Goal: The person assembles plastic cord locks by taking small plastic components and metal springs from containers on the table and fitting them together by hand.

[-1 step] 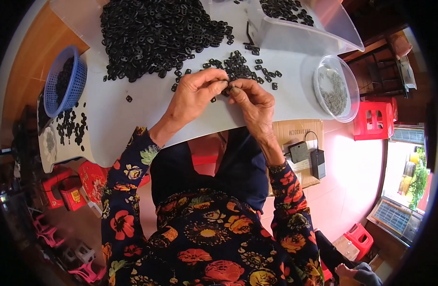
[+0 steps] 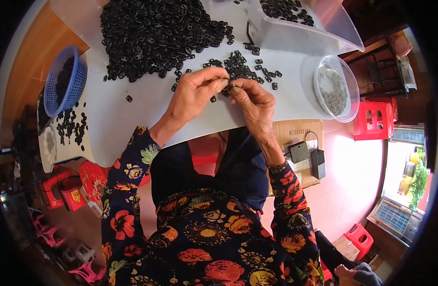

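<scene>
My left hand is closed, thumb and forefinger pinched together over the table's near edge. What lies between these fingertips is too small to make out; something dark shows beside them. Almost touching it, my right hand pinches a small, thin, silvery metal piece between thumb and forefinger. Just beyond both hands lies a loose cluster of small black two-holed links. A much larger heap of the same black links rises farther back on the left. One single link lies apart, left of my left hand.
A clear round tub of small silvery pieces stands at the right. Behind it is a clear plastic bin with black links. A blue basket stands at the left. Below the table are a cardboard box and a red stool.
My right fingertips have shifted very slightly. Otherwise both hands keep the same pinch in the same place.
</scene>
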Demonstrator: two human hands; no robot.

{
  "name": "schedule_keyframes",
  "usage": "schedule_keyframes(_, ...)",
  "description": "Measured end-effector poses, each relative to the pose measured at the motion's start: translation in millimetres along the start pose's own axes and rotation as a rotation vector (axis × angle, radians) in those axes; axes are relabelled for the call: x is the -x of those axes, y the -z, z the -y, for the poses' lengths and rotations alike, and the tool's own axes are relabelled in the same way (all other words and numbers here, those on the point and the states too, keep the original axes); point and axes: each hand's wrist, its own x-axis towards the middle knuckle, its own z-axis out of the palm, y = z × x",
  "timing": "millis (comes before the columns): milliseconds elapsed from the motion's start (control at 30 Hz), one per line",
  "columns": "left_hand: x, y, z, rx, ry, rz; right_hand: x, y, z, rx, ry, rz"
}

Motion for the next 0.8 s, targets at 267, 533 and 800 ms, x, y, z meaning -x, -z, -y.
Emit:
schedule_keyframes(267, -8.0, -2.3, 0.3, 0.116, -0.012, -0.056, -0.7, -4.2, 6.2, -0.134, -0.016, -0.055)
schedule_keyframes(533, -12.4, -0.6, -2.0, -0.001, -0.015, 0.000, 0.3, -3.4, 4.7, -0.144, -0.009, -0.053)
schedule_keyframes(800, -14.8, -0.5, -4.3, -0.041, -0.093, 0.000, 0.1, -5.7, 5.9, -0.146, 0.000, -0.052)
